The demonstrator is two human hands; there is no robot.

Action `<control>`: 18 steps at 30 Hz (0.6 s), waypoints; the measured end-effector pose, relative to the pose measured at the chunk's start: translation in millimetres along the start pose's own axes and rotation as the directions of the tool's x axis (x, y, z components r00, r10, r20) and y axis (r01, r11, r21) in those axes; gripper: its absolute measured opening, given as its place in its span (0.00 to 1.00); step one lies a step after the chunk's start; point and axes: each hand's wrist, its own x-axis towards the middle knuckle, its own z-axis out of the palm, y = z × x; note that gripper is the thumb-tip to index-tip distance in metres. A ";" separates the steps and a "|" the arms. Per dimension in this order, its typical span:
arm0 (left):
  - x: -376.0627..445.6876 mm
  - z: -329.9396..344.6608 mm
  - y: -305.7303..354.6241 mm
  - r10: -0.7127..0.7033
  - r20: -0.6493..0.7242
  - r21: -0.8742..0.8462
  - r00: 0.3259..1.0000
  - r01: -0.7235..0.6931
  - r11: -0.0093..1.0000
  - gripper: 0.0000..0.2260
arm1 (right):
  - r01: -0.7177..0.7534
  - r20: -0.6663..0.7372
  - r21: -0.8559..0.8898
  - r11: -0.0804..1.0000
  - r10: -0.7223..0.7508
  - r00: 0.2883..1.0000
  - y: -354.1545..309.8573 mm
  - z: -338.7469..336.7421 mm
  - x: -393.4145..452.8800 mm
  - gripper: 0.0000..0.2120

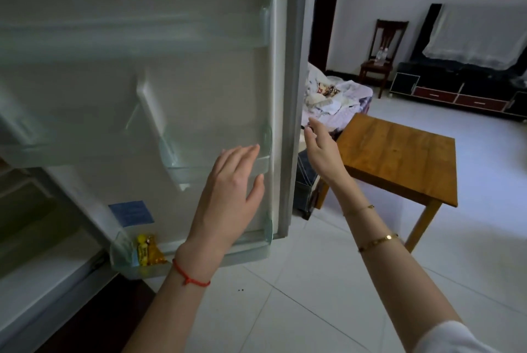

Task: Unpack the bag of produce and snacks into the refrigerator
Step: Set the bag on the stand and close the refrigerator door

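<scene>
Refrigerator door (199, 90): swung wide open, its inner face toward the person, filling the left and middle of what I can see; the clear door shelves run across it.
Refrigerator body (42, 238): only a dim slice shows at the lower left, too dark to tell what lies on its shelves.
Wooden table (399, 158): stands to the right beyond the door's edge, its top bare; no bag rests on it.
Bag of produce and snacks: I cannot find it anywhere from here; it may lie behind the door or out of view.
Left hand (231, 187): flat and spread, fingers loose, holding nothing, palm just at the inner face of the door near the small clear shelf (216, 164); whether it truly presses there I cannot tell.
Right hand (319, 150): also spread and holding nothing, reaching round the door's outer edge, close beside it.
Yellow packets (147, 250): a few small snack-like packs stand in the lowest door shelf (125, 261).
Step in hand: to my eye she is handling the door itself, either setting it fully open or about to push it to; nothing is being carried.
Next move calls for: a steady hold on the door's edge, and, if unpacking remains, finding the bag first.
</scene>
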 end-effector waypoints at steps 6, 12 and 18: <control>-2.7 9.5 15.1 -0.070 0.033 0.128 0.997 0.065 0.990 0.26 | 0.031 0.017 0.188 0.982 -0.034 0.999 6.7 19.8 12.7 0.16; -17.7 20.1 50.7 -0.167 -0.044 0.148 0.985 0.172 0.974 0.24 | 0.058 0.073 0.256 0.965 -0.079 0.994 14.2 5.8 4.9 0.16; -50.2 39.0 106.4 -0.196 -0.115 0.128 0.974 0.211 0.969 0.24 | 0.170 0.118 0.297 0.940 -0.213 0.970 20.2 -19.5 -37.5 0.19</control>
